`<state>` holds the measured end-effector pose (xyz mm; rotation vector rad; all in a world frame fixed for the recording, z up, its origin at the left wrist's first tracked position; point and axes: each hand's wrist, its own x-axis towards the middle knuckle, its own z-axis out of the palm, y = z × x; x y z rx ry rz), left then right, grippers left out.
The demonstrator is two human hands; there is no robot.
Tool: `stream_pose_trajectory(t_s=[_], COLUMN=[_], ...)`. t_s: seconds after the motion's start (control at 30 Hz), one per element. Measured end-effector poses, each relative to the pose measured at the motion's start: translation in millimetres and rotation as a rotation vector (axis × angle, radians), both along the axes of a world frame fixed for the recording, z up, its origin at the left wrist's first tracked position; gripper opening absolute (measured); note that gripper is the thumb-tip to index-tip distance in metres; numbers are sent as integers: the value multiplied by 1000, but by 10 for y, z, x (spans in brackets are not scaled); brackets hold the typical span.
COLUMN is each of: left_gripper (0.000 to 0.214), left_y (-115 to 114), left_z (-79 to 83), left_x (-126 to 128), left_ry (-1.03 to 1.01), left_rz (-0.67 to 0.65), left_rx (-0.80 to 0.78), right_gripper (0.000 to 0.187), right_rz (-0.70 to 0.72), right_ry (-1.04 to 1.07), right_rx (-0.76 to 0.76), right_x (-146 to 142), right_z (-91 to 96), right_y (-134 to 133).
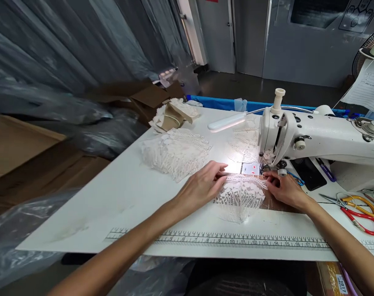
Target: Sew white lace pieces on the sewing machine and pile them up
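A piece of white lace [240,197] with a scalloped trim along its top edge lies flat just in front of the sewing machine [313,135]. My left hand [207,181] pinches the lace at its upper left corner, thumb below and fingers above. At the upper right end, close to the presser foot [262,167], my right hand [282,187] grips the trim between thumb and fingers. A brown patch [284,205] of the table surface shows under the lace and my right hand. Light from a lamp [226,122] falls on the needle area.
A pile of white lace [177,152] lies left of the machine, more lace [245,142] behind the needle. Scissors [361,213] with red and yellow handles, and a black phone [308,173], lie at right. A printed ruler [230,239] runs along the front edge. Cardboard boxes [35,164] stand left.
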<state>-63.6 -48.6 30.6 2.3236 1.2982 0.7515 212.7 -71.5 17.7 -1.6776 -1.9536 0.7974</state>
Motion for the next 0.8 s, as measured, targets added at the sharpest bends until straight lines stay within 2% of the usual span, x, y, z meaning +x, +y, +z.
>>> stream_pose_trajectory(t_s=[0.07,0.13,0.27,0.4,0.5,0.6,0.7,0.8], left_gripper=[25,27,30,26,27,33,33,31], left_y=[103,192,335,471,541,536,466,394], left_z=[5,40,74,-44,-154,-198,-161,-88], left_x=[-33,-2,235,476,542,545,547,552], left_ry=[131,166,115,101,109,101,102,116], left_rz=[-70,-178,-457,-621,-633,-603,-583,-560], left_rx=[148,197,99,31,48,91,86,51], right_gripper=[25,22,19,18,17,18,20,25], right_rz=[-89,-96,-69,-54,-54,-46,10,132], right_ry=[-99,-83,-35,-29,-41,-27,16,52], right_rx=[50,93,138,159,164,169,190,197], right_x=[16,18,15,30,38,26,-12,-74], right_z=[-14,-23,-41,-72,-74,-43,-8,-5], right_y=[26,26,4,4,4,-20,-65,-112])
